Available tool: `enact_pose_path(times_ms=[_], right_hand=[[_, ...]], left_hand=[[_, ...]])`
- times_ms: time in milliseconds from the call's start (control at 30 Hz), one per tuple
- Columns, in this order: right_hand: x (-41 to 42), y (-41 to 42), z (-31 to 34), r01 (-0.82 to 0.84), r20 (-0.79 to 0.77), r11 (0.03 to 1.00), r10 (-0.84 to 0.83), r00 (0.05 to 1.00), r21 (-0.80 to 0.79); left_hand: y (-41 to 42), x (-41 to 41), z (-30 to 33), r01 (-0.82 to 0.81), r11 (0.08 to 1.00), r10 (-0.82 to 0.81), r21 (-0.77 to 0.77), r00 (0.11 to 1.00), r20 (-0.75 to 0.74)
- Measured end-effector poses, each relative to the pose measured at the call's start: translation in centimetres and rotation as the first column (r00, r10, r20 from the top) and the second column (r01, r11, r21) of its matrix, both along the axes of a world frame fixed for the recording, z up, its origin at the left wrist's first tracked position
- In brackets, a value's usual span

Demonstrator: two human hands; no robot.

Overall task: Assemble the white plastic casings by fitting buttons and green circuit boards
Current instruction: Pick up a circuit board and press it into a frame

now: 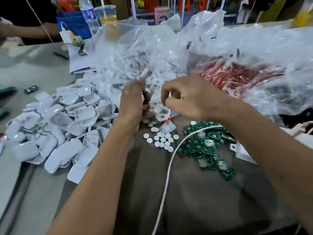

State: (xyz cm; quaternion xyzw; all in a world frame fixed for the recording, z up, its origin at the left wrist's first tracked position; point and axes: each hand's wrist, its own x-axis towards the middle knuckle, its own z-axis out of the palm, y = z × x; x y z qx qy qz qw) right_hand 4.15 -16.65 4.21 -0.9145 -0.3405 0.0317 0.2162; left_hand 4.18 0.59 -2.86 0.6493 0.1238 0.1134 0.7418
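A heap of white plastic casings (59, 124) lies on the table at the left. Loose white round buttons (160, 139) sit in the middle, with a pile of green circuit boards (203, 146) to their right. Above the buttons, a small clear plastic bag (162, 112) holding more buttons is held up between both hands; a red tie (167, 119) closes its lower corner. My left hand (133, 100) grips the bag's left side with curled fingers. My right hand (189, 97) pinches the bag's film from the right.
Large crumpled clear bags (152, 48) rise behind the hands, one holding red parts (237, 75). A white cable (169, 167) crosses the dark mat (194, 192). A white part (242, 151) lies at the right. A water bottle (88, 12), a blue box (74, 22) and another person's arm (25, 31) are far left.
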Motion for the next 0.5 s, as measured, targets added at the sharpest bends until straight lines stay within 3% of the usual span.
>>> enact_pose_path(times_ms=[67, 100, 233, 333, 400, 500], right_hand=[[0.2, -0.1, -2.8, -0.01, -0.01, 0.98, 0.008, 1.0, -0.197], [0.3, -0.3, -3.8, -0.027, -0.015, 0.975, 0.024, 1.0, -0.221], [2.0, -0.3, -5.9, -0.024, 0.039, 0.996, 0.021, 0.999, 0.088], [3.0, -0.2, -5.8, 0.044, 0.021, 0.933, -0.055, 0.998, 0.356], [3.4, -0.8, -5.9, 0.065, -0.025, 0.918, -0.06, 0.998, 0.391], [2.7, -2.1, -6.7, -0.015, -0.168, 0.952, 0.069, 0.983, 0.306]], left_hand=[[0.4, 0.2, -0.4, -0.037, 0.998, 0.035, 0.049, 0.999, 0.033], [0.4, 0.5, -0.4, -0.049, 0.996, 0.045, 0.073, 0.997, 0.058], [-0.1, 1.0, -0.3, -0.032, 0.983, 0.002, 0.181, 0.986, 0.165], [-0.4, 0.6, -0.3, -0.012, 0.953, -0.046, 0.303, 0.982, 0.183], [-0.6, 0.5, -0.2, -0.003, 0.914, -0.07, 0.405, 0.984, 0.166], [-0.7, 0.4, 0.0, -0.011, 0.879, -0.072, 0.476, 0.985, 0.157]])
